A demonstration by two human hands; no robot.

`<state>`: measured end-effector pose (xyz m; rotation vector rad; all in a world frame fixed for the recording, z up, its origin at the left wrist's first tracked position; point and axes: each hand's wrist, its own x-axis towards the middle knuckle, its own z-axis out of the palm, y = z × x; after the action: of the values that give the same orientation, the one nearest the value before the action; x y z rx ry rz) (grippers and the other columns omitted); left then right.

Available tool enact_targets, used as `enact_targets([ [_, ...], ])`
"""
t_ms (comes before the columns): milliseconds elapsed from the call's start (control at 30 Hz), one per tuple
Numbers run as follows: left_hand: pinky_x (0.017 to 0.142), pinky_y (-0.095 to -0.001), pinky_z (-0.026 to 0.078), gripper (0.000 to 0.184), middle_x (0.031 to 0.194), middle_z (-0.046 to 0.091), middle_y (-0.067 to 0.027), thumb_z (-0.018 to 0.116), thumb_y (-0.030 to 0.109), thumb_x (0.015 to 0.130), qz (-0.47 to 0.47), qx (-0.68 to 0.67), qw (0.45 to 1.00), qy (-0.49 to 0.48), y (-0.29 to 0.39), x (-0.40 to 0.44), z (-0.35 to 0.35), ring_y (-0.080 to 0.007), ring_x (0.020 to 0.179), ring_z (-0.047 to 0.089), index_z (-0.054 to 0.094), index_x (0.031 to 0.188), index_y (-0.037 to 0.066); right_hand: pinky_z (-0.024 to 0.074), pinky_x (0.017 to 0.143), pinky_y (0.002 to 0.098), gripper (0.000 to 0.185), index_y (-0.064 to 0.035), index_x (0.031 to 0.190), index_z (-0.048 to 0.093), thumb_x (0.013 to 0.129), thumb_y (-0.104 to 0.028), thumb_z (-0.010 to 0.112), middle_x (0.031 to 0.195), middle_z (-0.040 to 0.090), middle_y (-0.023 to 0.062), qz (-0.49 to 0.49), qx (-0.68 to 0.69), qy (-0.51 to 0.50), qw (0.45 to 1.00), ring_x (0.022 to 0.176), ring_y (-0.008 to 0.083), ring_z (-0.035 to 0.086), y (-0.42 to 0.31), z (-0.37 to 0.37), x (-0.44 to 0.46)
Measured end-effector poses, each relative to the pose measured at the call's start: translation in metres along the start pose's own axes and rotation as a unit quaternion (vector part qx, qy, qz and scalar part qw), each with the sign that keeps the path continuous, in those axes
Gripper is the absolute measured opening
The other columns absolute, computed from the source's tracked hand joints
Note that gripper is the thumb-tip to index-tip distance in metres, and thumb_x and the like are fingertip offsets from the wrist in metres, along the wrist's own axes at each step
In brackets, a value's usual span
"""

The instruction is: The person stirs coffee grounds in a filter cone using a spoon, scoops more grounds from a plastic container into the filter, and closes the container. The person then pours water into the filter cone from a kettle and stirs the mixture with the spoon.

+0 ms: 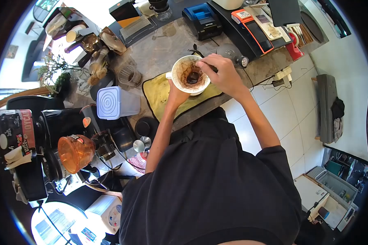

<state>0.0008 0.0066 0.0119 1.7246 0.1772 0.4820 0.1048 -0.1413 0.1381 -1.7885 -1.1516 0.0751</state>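
Note:
A white coffee dripper (205,87) is lined with a paper filter (180,67) stained brown, with dark wet coffee grounds (192,77) at the bottom. My left hand (177,94) is closed around the dripper's near left side, below the rim; some of its fingers are hidden behind it. The fingers of my right hand (220,70) are pinched together at the upper right edge of the filter, over the rim. Beneath the dripper lies a yellow cloth (156,96) with a dark border, spread on the counter.
A glass (129,76) stands left of the cloth, beside a lidded plastic container (124,102). A round glass vessel (230,52) lies beyond my right hand. A blue-and-black printer (202,22) sits at the back. The grinder's orange hopper (75,153) is at left.

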Motion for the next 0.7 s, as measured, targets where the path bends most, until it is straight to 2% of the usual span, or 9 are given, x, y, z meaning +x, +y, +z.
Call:
enact_targets([
  [67,0.095,-0.0345,0.048,0.053,0.114,0.067,-0.0112,0.079,0.006,0.076,-0.015,-0.015,1.0,-0.006,-0.001,-0.001,0.001,-0.0203,0.108,0.063,0.056,0.123,-0.001,0.0481,0.071,0.0374,0.021,0.0057,0.093,0.067,0.091,-0.015,0.065,0.081,0.065,0.0179,0.009,0.029,-0.033,0.999,0.075,0.0288,0.062,-0.005,0.001,0.001],
  [200,0.093,-0.0346,0.051,0.053,0.113,0.067,-0.0104,0.078,0.005,0.076,-0.017,-0.062,0.998,-0.009,-0.001,-0.001,0.001,-0.02,0.105,0.064,0.055,0.123,-0.002,0.0475,0.071,0.0389,0.022,0.0052,0.092,0.067,0.091,-0.016,0.065,0.079,0.064,0.0178,-0.024,-0.014,-0.004,1.0,0.075,0.0312,0.061,-0.001,0.005,0.009],
  [267,0.092,-0.0343,0.052,0.053,0.113,0.067,-0.0105,0.079,0.004,0.076,-0.016,-0.062,0.998,-0.017,0.004,0.001,0.002,-0.0197,0.103,0.065,0.055,0.123,-0.002,0.0468,0.072,0.0424,0.021,0.0037,0.085,0.067,0.091,-0.016,0.061,0.077,0.063,0.0183,-0.043,0.008,-0.031,0.999,0.075,0.0359,0.059,0.004,0.008,0.012],
  [400,0.09,-0.0338,0.054,0.052,0.113,0.066,-0.0106,0.079,0.0,0.075,-0.013,-0.096,0.995,-0.004,0.011,0.0,0.003,-0.0189,0.102,0.065,0.055,0.121,-0.002,0.0472,0.072,0.0424,0.022,0.0035,0.087,0.067,0.091,-0.017,0.061,0.077,0.063,0.0193,-0.053,-0.017,-0.024,0.998,0.076,0.0366,0.06,0.006,0.009,0.013],
  [467,0.09,-0.0337,0.054,0.052,0.113,0.066,-0.0105,0.079,0.0,0.075,-0.011,-0.097,0.995,-0.002,0.012,0.0,0.003,-0.0187,0.102,0.065,0.055,0.121,-0.002,0.0459,0.07,0.0408,0.022,0.0038,0.087,0.067,0.091,-0.018,0.063,0.079,0.064,0.0177,-0.044,-0.003,-0.047,0.998,0.073,0.0328,0.059,0.003,0.006,0.012],
  [500,0.09,-0.0337,0.053,0.052,0.113,0.066,-0.0104,0.079,0.0,0.074,-0.008,-0.091,0.996,-0.003,0.01,0.0,0.002,-0.0187,0.102,0.065,0.055,0.121,-0.002,0.0459,0.07,0.0408,0.022,0.0038,0.087,0.067,0.091,-0.018,0.063,0.079,0.064,0.0177,-0.042,-0.002,-0.045,0.998,0.073,0.0328,0.059,0.004,0.008,0.011],
  [567,0.09,-0.0336,0.053,0.053,0.113,0.066,-0.0103,0.079,0.0,0.074,-0.004,-0.086,0.996,-0.006,0.006,0.0,0.003,-0.0187,0.102,0.065,0.055,0.12,-0.003,0.046,0.067,0.04,0.022,0.0032,0.087,0.067,0.092,-0.018,0.062,0.076,0.064,0.017,-0.046,-0.019,0.049,0.998,0.071,0.0326,0.06,0.009,0.011,0.008],
  [700,0.091,-0.0334,0.052,0.052,0.114,0.066,-0.0107,0.078,-0.001,0.074,-0.012,-0.072,0.997,-0.013,-0.001,-0.002,0.002,-0.019,0.102,0.065,0.055,0.121,-0.003,0.0477,0.067,0.0418,0.023,0.0032,0.089,0.067,0.091,-0.019,0.061,0.077,0.064,0.0211,0.024,-0.008,0.046,0.999,0.072,0.0372,0.062,0.01,0.01,0.003],
])
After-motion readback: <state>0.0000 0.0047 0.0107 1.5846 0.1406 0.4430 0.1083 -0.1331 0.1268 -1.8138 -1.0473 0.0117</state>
